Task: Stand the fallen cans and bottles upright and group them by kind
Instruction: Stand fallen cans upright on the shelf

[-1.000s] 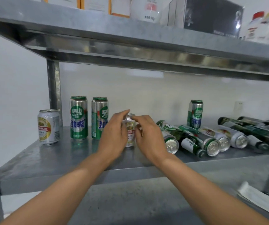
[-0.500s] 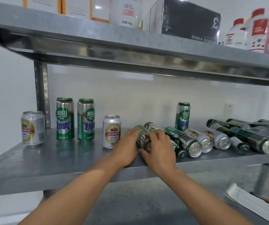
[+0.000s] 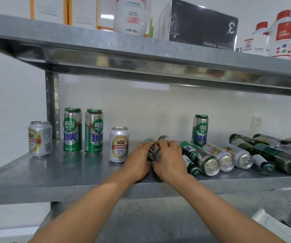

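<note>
My left hand (image 3: 138,160) and my right hand (image 3: 170,159) both hold a fallen green can (image 3: 154,151) lying on the metal shelf (image 3: 53,174), fingers curled over it from each side. Left of them a short silver can (image 3: 118,145) stands upright, then two tall green cans (image 3: 72,130) (image 3: 93,131) and another short silver can (image 3: 39,138). A third tall green can (image 3: 200,130) stands at the back. To the right lie several fallen cans (image 3: 209,158) and green bottles (image 3: 264,151) with their ends toward me.
The upper shelf (image 3: 141,48) hangs close above, loaded with boxes, a white pouch and red-capped bottles. A perforated upright post (image 3: 52,106) stands behind the left cans. A lower shelf holds papers (image 3: 273,223) at the right.
Both hands left the short silver can, now standing alone, moved right and took hold of a fallen green can. The view has drifted slightly right.
</note>
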